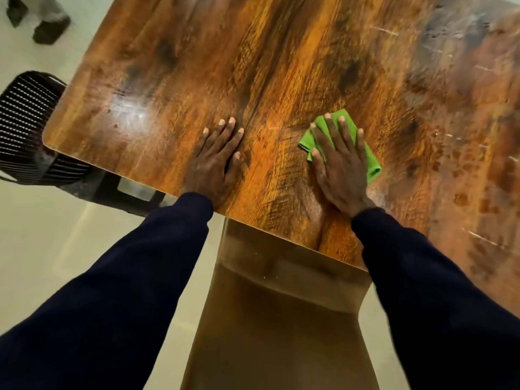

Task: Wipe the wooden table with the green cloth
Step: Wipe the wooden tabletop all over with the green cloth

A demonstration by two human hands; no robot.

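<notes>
**Green cloth pressed flat on table near front edge**

The green cloth (342, 142) is found lying on the wooden table (253, 66), right of the centre line and a short way in from the near edge. It is covered by the right hand (340, 167), which is laid palm down with fingers straight and spread; the cloth is pressed, not clutched, and its folded edges are seen protruding past the fingertips and both sides of the hand. The left hand (216, 161) is placed flat on the bare wood beside it, fingers extended, nothing grasped. The two hands are apart. Both arms are clad in dark sleeves (135, 277).

Pale scratches and dull smears are noted on the table's right portion. A black slatted chair (25, 125) is seen at the left corner. Blurred shoes (50, 29) are observed on the pale floor (42, 249).
</notes>
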